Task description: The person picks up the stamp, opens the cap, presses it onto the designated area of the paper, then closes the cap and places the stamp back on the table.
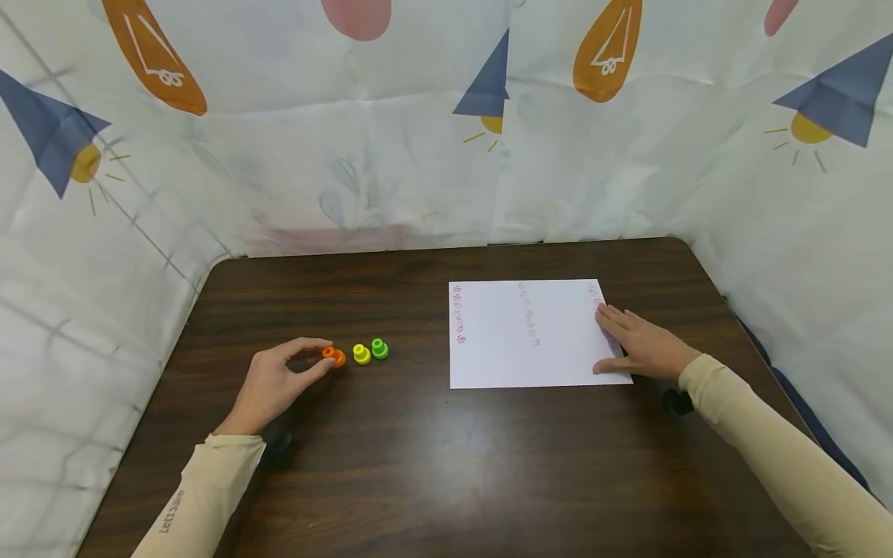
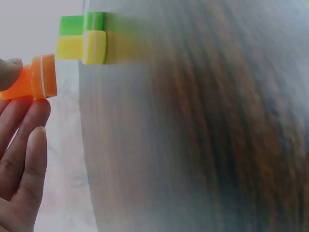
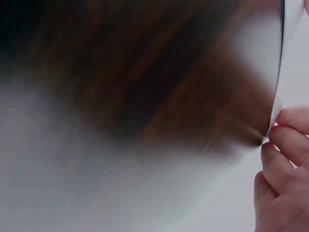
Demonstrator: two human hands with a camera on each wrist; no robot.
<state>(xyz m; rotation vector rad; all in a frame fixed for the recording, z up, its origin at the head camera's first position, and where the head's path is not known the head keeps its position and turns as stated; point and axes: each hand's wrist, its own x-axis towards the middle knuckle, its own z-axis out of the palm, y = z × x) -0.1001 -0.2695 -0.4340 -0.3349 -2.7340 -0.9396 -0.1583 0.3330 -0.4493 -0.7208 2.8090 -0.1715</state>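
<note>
My left hand pinches a small orange stamp between thumb and fingers, left of the paper. In the head view the stamp looks tilted; whether it touches the table I cannot tell. Just right of it stand a yellow stamp and a green stamp, side by side and upright. My right hand rests on the right edge of a white sheet of paper, fingers extended and thumb apart. Columns of small red marks run down the sheet at its left, middle and right; the hand partly covers the right column.
The dark wooden table has a patterned white cloth hanging behind it and at both sides. Dark wrist devices sit under the cuffs of the beige sleeves.
</note>
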